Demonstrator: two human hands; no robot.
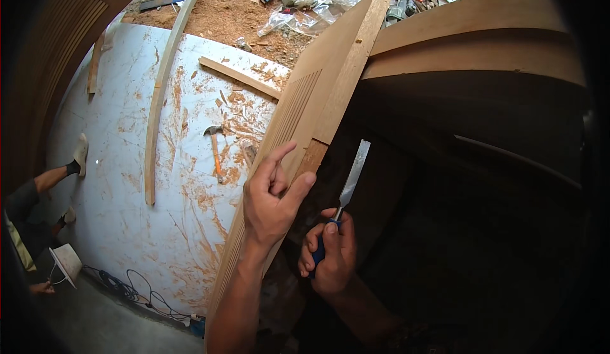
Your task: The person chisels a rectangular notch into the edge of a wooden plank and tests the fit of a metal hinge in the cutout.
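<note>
A wooden door panel [309,78] with carved grooves stands on edge in front of me, its narrow edge turned up. A shallow recess [311,156] is cut into that edge. My left hand [270,195] is by the recess, index finger and thumb apart, the other fingers curled, holding nothing. Whether its palm touches the panel, I cannot tell. To the right of the panel, my right hand [333,255] grips a chisel [354,175] by its blue handle. The flat steel blade points up and away from me, apart from the wood.
A claw hammer [216,154] lies on the white, shaving-strewn floor sheet [121,144], near a long wooden strip [155,113] and a shorter one [241,78]. At left, a person carries a white bucket [67,264] near a cable [130,290]. Curved boards [476,20] stand at upper right.
</note>
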